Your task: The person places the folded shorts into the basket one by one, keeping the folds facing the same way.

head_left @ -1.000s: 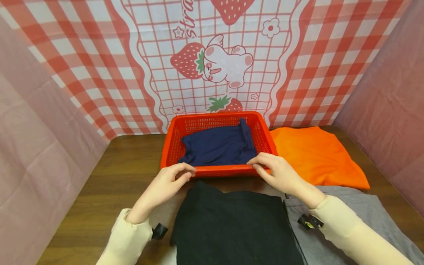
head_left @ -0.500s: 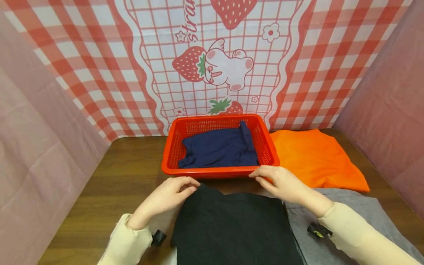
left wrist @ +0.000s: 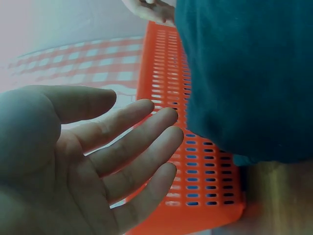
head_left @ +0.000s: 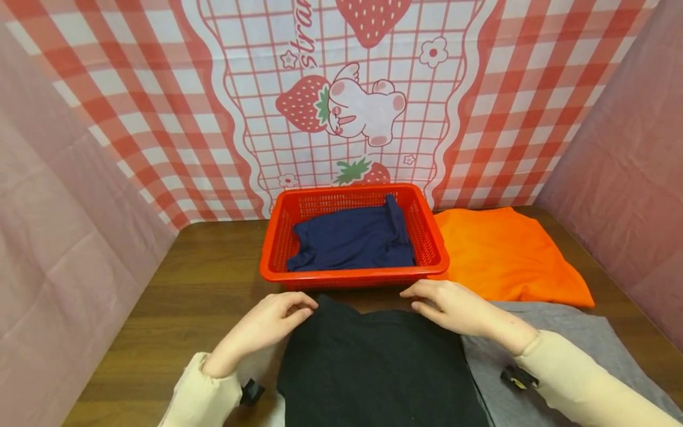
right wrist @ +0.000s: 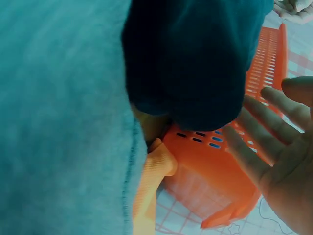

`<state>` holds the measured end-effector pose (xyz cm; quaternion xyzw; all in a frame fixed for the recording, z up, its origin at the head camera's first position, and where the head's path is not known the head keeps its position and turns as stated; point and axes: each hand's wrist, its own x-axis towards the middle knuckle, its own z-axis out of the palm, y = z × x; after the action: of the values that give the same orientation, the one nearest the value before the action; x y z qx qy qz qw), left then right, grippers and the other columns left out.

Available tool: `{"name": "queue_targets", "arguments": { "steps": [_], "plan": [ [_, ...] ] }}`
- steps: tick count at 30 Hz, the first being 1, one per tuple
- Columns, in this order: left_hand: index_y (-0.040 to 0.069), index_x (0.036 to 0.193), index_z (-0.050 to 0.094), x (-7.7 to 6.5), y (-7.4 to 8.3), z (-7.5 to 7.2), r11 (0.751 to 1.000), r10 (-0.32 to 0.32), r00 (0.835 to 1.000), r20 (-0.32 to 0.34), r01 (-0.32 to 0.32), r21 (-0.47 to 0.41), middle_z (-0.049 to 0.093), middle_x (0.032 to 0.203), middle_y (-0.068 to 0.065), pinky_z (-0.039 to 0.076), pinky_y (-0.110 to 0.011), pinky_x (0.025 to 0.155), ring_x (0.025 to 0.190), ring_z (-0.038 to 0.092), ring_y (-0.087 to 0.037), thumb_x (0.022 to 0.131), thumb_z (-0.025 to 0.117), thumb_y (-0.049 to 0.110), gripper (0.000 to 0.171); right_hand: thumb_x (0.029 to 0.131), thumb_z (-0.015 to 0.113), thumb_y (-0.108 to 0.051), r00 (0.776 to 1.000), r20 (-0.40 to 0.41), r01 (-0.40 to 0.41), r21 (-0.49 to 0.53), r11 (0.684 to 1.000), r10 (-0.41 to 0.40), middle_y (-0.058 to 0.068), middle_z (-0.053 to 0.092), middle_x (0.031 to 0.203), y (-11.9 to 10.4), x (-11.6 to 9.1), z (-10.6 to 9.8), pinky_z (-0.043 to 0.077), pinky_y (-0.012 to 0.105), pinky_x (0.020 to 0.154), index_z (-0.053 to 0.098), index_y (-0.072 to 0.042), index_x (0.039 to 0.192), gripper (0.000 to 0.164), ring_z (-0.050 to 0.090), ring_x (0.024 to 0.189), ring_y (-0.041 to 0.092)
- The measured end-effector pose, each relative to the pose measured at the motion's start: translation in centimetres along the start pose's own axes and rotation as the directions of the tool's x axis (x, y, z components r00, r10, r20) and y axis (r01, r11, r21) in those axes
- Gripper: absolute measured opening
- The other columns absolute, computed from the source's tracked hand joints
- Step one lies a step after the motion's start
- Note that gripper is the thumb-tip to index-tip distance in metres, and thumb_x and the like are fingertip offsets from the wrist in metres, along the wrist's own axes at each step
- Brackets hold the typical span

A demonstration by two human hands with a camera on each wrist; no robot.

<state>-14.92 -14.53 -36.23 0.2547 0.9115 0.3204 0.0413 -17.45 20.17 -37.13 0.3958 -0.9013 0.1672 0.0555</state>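
Currently holding left hand point(head_left: 273, 320) at the far left corner of a black garment point(head_left: 379, 362), laid flat midway across the wooden desk point(head_left: 213, 261), and right hand point(head_left: 456, 307) over its far right corner. Showing fingers parted and slightly bent on both; unable to tell whether touching the black garment. Seen just beyond, near the desk's far edge: a red plastic basket point(head_left: 352, 276) with a navy garment point(head_left: 352, 240) inside. Seen toward the far right corner: an orange garment point(head_left: 507, 255), with a gray garment point(head_left: 576, 326) just nearer.
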Motion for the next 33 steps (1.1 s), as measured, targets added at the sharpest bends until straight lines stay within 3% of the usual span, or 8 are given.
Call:
{"name": "queue_targets", "arguments": {
  "steps": [4,11,15,27,33],
  "plan": [
    [0.017,0.101,0.066,-0.1,-0.3,0.2,1.000,-0.013,1.000,-0.008,0.013,0.001,0.065,0.098,0.006,0.046,-0.023,0.070,0.076,0.054,-0.006,0.089,0.056,0.020,0.016,0.088,0.058,-0.024,0.993,0.088,-0.075,0.017,0.997,0.073,-0.004,0.062,0.110,0.3,-0.2,0.4,0.048,0.036,0.086,0.060,-0.016,0.116,0.030,0.059,0.098,0.010],
    [0.013,0.103,0.065,-0.4,-0.8,0.9,1.000,-0.014,1.000,0.014,0.014,0.013,0.065,0.099,0.002,0.047,-0.025,0.073,0.080,0.057,-0.009,0.089,0.055,0.019,0.018,0.090,0.053,-0.033,0.958,0.244,-0.175,0.079,0.981,0.151,0.002,0.059,0.118,0.5,-0.7,1.1,0.044,0.040,0.091,0.054,-0.007,0.124,0.042,0.057,0.104,0.015],
    [0.006,0.111,0.059,-0.4,-1.0,1.3,0.998,-0.061,0.998,0.002,0.061,-0.003,0.063,0.102,-0.005,0.049,-0.032,0.077,0.089,0.060,-0.017,0.087,0.057,0.017,0.026,0.090,0.050,-0.042,0.937,0.298,-0.228,0.124,0.966,0.183,0.004,0.058,0.119,0.6,-0.9,1.3,0.045,0.040,0.090,0.053,-0.005,0.124,0.050,0.058,0.103,0.016],
    [-0.004,0.119,0.051,-0.5,-2.0,3.2,0.974,-0.223,0.975,0.017,0.224,-0.032,0.057,0.109,-0.014,0.048,-0.037,0.078,0.089,0.058,-0.020,0.085,0.061,0.025,0.046,0.088,0.046,-0.053,0.920,0.332,-0.284,0.196,0.938,0.209,0.005,0.058,0.114,1.1,-1.2,1.6,0.046,0.040,0.086,0.052,-0.004,0.123,0.060,0.057,0.099,0.019],
    [-0.003,0.112,0.057,-0.6,-2.2,3.8,0.948,-0.318,0.948,0.006,0.318,0.009,0.057,0.101,-0.010,0.045,-0.039,0.084,0.095,0.055,-0.022,0.084,0.061,0.034,0.047,0.084,0.049,-0.058,0.900,0.334,-0.346,0.157,0.925,0.280,0.006,0.058,0.111,1.2,-1.2,1.8,0.046,0.041,0.085,0.054,-0.005,0.120,0.064,0.056,0.095,0.018]
  ]
}}
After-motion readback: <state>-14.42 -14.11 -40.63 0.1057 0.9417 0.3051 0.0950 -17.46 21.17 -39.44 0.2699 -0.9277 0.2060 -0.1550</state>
